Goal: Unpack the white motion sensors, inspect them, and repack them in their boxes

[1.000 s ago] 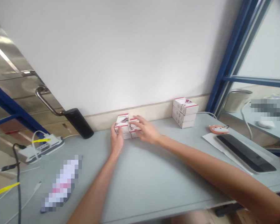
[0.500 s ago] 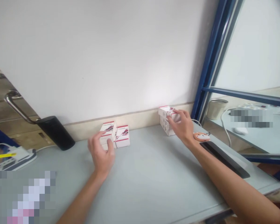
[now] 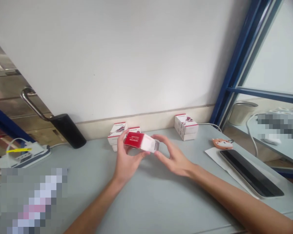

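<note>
A small red and white carton (image 3: pixel 134 140) is held up over the middle of the table, its red face showing and its white end turned to the right. My left hand (image 3: pixel 126 163) wraps round its left part, thumb underneath. At the right end, my right hand (image 3: pixel 174 158) pinches a greyish end part between thumb and fingers. Just behind the left hand stand white cartons (image 3: pixel 114 139) with red edges, partly hidden by the hand and the held carton. Another stack of such cartons (image 3: pixel 187 126) is near the wall, beyond my right hand.
On the right, a black phone-like slab (image 3: pixel 251 172) lies by a white sheet (image 3: pixel 216 157) and an orange animal-shaped item (image 3: pixel 222 143). A black cylinder (image 3: pixel 69 131) and a power strip (image 3: pixel 26 156) are on the left. A blue frame (image 3: pixel 231 71) rises at right.
My right hand has brought a carton from the top of the right stack to the middle, leaving that stack lower. My left hand has moved right, off the left cartons, and grips it too.
</note>
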